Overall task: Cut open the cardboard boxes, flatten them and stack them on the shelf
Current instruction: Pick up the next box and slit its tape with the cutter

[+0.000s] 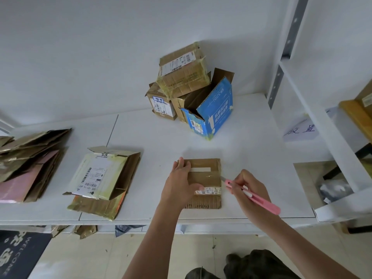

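Our left hand presses flat on the small, light, stiff brown cardboard box near us on the white table, while our right hand grips the pink utility knife at its taped seam.

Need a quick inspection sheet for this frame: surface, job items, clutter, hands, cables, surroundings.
Surface: white shelf board, seam at left.
Job's things: small taped box in front; pink utility knife, blade at the box's right edge; flattened stack far left; partly flattened box; uncut box pile with blue box.
Clutter: cardboard scraps on the floor.
Hands: left hand presses the box flat; right hand grips the knife.
Cables: nothing seen.
Surroundings: white wall, rack upright, paper sign, welcome mat.
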`<state>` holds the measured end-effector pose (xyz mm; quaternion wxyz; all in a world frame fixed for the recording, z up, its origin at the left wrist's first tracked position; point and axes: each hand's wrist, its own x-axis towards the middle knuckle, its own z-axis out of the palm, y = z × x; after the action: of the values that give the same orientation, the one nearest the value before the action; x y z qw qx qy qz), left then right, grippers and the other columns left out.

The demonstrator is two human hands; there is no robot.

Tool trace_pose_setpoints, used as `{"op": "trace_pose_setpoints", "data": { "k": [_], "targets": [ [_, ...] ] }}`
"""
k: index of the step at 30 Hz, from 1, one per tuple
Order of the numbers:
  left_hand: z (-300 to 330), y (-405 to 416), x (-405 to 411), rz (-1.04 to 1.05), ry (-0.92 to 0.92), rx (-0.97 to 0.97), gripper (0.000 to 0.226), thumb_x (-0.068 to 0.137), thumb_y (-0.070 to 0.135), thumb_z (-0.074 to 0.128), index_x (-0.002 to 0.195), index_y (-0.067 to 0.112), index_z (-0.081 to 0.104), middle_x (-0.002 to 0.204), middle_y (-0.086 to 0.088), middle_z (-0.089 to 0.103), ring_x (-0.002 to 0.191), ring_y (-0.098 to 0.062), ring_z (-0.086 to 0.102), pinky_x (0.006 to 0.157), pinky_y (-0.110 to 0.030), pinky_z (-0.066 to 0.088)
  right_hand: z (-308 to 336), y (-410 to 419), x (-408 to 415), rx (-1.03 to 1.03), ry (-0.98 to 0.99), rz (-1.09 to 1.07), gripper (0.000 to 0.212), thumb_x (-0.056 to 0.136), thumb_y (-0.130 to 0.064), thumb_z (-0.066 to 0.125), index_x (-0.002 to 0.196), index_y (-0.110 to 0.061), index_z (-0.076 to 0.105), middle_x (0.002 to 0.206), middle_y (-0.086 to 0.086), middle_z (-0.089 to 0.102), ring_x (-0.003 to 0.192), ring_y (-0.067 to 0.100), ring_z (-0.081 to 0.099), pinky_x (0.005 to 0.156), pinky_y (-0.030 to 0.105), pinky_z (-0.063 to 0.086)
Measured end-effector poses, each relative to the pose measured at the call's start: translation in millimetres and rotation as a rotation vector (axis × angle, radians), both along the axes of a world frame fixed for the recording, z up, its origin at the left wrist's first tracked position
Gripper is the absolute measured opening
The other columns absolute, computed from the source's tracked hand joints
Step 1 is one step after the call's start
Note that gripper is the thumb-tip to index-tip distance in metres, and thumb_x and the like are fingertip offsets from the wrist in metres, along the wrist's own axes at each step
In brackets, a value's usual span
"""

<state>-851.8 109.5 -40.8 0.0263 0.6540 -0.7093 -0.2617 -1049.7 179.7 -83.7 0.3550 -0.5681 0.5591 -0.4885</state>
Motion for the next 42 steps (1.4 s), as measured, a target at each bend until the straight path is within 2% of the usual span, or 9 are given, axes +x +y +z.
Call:
{"op": "trace_pose_setpoints", "data": {
  "k": [3, 8, 11, 15, 22, 27, 31, 35, 42],
  "targets": [
    [0, 0, 1, 0.010, 0.007, -0.001, 0.089, 0.083, 0.036, 0.077, 0.154, 0.014, 0.029, 0.165, -0.001, 0.011, 0.152, -0.019, 0.006, 0.118, -0.035, 0.020, 1, 12, -7, -0.029, 0.020, 0.080, 0.021, 0.094, -0.007, 0.059, 0.077, -0.014, 0.048, 0.067, 0.000, 0.054, 0.052, 0.021, 0.048, 0.046, 0.023, 0.037],
    [8, 0, 5, 0.024, -0.042, -0.075, 0.085, 0.069, 0.059, 0.080, 0.139, 0.023, 0.047, 0.141, 0.011, 0.038, 0.133, -0.015, 0.039, 0.116, -0.038, 0.032, 4, 10, -10, 0.010, -0.102, -0.085, 0.019, 0.092, -0.030, 0.058, 0.076, -0.029, 0.049, 0.074, 0.004, 0.062, 0.069, 0.031, 0.066, 0.057, 0.048, 0.054],
    [13, 2, 2, 0.076, -0.118, -0.079, 0.081, 0.062, 0.077, 0.071, 0.117, 0.024, 0.041, 0.112, 0.008, 0.035, 0.111, -0.018, 0.048, 0.098, -0.039, 0.047, 6, 7, -8, 0.009, -0.135, -0.165, 0.014, 0.089, -0.036, 0.058, 0.079, -0.031, 0.049, 0.072, 0.003, 0.065, 0.071, 0.033, 0.067, 0.064, 0.060, 0.054],
    [16, 7, -1, 0.337, -0.223, -0.015, 0.092, 0.065, 0.089, 0.054, 0.119, 0.018, 0.035, 0.114, 0.000, 0.049, 0.107, -0.028, 0.059, 0.073, -0.036, 0.045, 5, 4, -1, -0.005, -0.165, -0.144, 0.012, 0.097, -0.020, 0.056, 0.087, -0.024, 0.049, 0.078, 0.003, 0.068, 0.071, 0.021, 0.071, 0.067, 0.053, 0.059],
    [17, 20, -2, 0.454, 0.139, 0.000, 0.060, 0.100, 0.048, 0.043, 0.150, 0.035, 0.014, 0.090, 0.001, 0.059, 0.051, -0.021, 0.069, 0.071, -0.039, 0.060, 3, 12, 34, 0.071, -0.321, -0.057, 0.011, 0.101, -0.017, 0.051, 0.091, -0.017, 0.046, 0.095, 0.001, 0.069, 0.082, 0.019, 0.075, 0.073, 0.037, 0.062],
    [20, 22, 2, 0.551, 0.125, 0.028, 0.049, 0.097, 0.051, 0.045, 0.128, 0.015, 0.034, 0.078, -0.005, 0.067, 0.040, -0.017, 0.065, 0.068, -0.037, 0.060, 9, 5, 54, 0.030, -0.313, -0.107, 0.016, 0.101, -0.024, 0.053, 0.087, -0.024, 0.046, 0.083, 0.016, 0.064, 0.081, 0.039, 0.068, 0.066, 0.060, 0.055],
    [18, 26, 12, 0.567, -0.123, -0.036, 0.072, 0.088, 0.063, 0.057, 0.132, 0.010, 0.039, 0.102, -0.002, 0.066, 0.088, -0.020, 0.071, 0.073, -0.032, 0.051, 15, -29, 59, -0.028, -0.328, -0.140, 0.015, 0.101, -0.014, 0.053, 0.088, -0.016, 0.046, 0.085, 0.021, 0.062, 0.082, 0.045, 0.065, 0.063, 0.060, 0.053],
    [5, 23, 31, 0.303, -0.143, -0.253, 0.073, 0.091, 0.049, 0.062, 0.150, 0.029, 0.026, 0.152, -0.004, 0.028, 0.144, -0.029, 0.022, 0.114, -0.044, 0.027, 9, -54, 64, -0.003, -0.356, -0.056, 0.016, 0.100, -0.014, 0.054, 0.091, -0.007, 0.043, 0.086, 0.030, 0.060, 0.086, 0.054, 0.062, 0.062, 0.066, 0.051],
    [-4, -5, 51, 0.092, 0.009, -0.092, 0.086, 0.091, 0.048, 0.062, 0.157, 0.029, 0.011, 0.166, 0.001, 0.005, 0.151, -0.026, -0.011, 0.121, -0.045, 0.012, 2, -71, 60, 0.116, -0.409, 0.021, 0.018, 0.097, -0.020, 0.060, 0.087, -0.013, 0.048, 0.090, 0.017, 0.069, 0.093, 0.033, 0.071, 0.066, 0.066, 0.054]
  ]
}}
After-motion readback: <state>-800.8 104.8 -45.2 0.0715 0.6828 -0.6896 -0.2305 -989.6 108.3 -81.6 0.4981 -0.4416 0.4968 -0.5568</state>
